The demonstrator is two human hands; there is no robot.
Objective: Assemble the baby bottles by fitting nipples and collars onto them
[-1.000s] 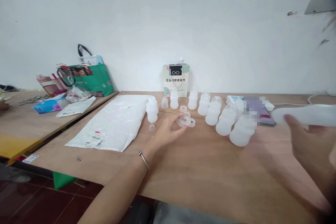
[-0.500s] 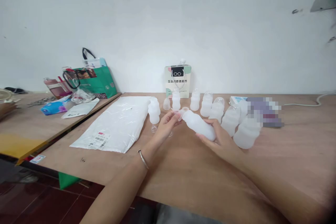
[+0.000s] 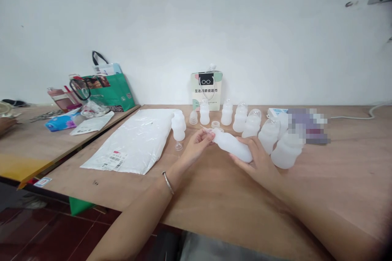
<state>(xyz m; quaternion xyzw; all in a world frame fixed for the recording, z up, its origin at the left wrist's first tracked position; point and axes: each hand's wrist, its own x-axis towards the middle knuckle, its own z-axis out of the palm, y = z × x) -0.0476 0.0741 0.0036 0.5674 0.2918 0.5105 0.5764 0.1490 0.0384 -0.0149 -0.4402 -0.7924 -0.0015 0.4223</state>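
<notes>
The right hand [image 3: 255, 157] grips a bottle [image 3: 234, 147] by its base, tilted above the middle of the desk [image 3: 211, 204], apparently to present its mouth to the left hand [image 3: 200, 143]. The left pinches a mostly hidden clear fitting [image 3: 209, 131] at that mouth. Capped bottles [image 3: 240, 118] stand upright towards the far and right edges, seemingly out of the hands' way.
</notes>
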